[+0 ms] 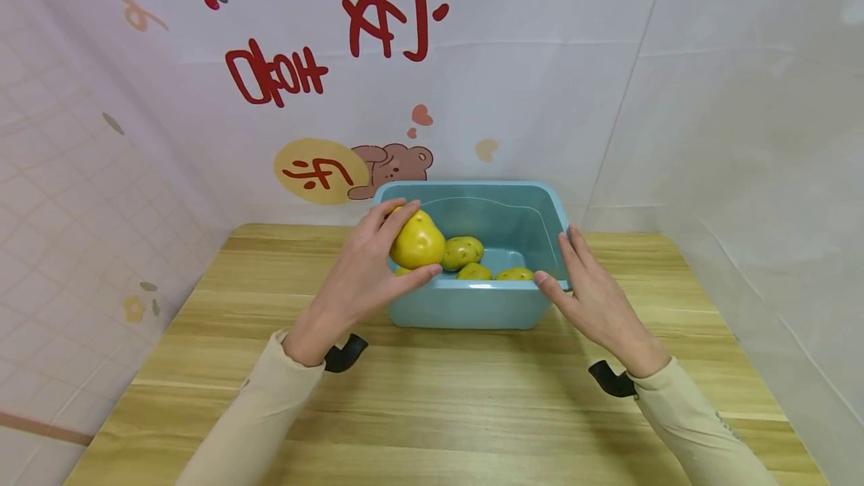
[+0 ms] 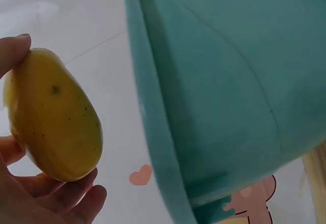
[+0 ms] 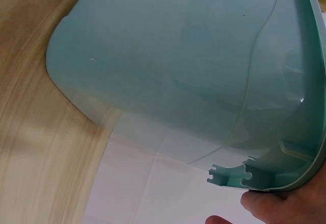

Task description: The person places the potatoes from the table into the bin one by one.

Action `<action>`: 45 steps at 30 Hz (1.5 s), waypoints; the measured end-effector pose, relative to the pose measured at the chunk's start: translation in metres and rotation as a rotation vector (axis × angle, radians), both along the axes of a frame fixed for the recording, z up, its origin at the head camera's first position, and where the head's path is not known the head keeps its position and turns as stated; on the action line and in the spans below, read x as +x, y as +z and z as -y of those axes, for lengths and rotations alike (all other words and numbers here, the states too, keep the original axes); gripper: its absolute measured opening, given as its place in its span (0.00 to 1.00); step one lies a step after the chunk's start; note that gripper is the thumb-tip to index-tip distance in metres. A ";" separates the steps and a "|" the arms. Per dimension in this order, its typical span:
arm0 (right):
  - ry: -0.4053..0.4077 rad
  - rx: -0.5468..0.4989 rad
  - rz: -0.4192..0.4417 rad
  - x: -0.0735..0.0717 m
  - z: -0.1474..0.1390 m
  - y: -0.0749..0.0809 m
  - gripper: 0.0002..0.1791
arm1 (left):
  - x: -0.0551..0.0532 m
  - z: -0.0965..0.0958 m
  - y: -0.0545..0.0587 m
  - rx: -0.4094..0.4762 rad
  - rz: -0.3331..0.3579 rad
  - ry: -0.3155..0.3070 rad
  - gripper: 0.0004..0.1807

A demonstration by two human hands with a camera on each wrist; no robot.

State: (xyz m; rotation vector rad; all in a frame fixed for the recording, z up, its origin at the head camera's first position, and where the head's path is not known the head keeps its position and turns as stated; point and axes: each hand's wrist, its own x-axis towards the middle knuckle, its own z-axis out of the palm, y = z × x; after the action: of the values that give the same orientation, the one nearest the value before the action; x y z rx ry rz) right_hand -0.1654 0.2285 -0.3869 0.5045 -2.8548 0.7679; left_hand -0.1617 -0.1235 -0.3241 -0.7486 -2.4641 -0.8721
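Observation:
In the head view, my left hand (image 1: 364,265) grips a yellow, dimpled potato (image 1: 417,241) between thumb and fingers, over the left side of a light blue plastic bin (image 1: 472,304). The left wrist view shows the held potato (image 2: 58,117) close up, beside the bin's rim (image 2: 153,117), with fingers (image 2: 66,198) curled along its lower end. Inside the bin lie several more potatoes (image 1: 463,252), partly hidden by the front wall. At the front right corner of the rim rests my right hand (image 1: 597,298), its fingers fairly straight; the right wrist view shows it only in part (image 3: 293,201).
The bin stands on a wood-grain table (image 1: 472,411), close to its back edge. Behind it hangs a white printed sheet (image 1: 540,96) with red characters and a bear, and similar sheets close off both sides. Black curved pieces (image 1: 346,353) sit at both wrists.

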 end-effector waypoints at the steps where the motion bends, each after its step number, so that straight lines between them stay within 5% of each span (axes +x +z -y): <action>1: -0.001 0.000 0.003 0.000 0.000 0.000 0.48 | -0.002 -0.001 0.000 -0.008 0.010 -0.001 0.46; 18: -0.006 -0.008 0.004 -0.003 0.000 -0.003 0.48 | -0.031 -0.012 -0.009 -0.175 0.174 0.093 0.47; 31: 0.003 -0.007 0.007 -0.005 0.001 -0.003 0.48 | -0.042 -0.015 -0.015 -0.258 0.291 0.148 0.50; 37: 0.007 -0.006 0.025 -0.004 0.002 -0.001 0.48 | -0.034 -0.008 -0.019 -0.285 0.266 0.130 0.51; 45: 0.008 -0.050 -0.003 -0.002 -0.002 -0.002 0.46 | -0.007 0.008 -0.027 -0.096 0.124 0.103 0.45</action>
State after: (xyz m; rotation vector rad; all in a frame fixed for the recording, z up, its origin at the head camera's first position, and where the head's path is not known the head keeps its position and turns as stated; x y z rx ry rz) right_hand -0.1677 0.2310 -0.3884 0.5098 -2.8246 0.8361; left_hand -0.1692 -0.1320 -0.3511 -0.6092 -2.6440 -0.7884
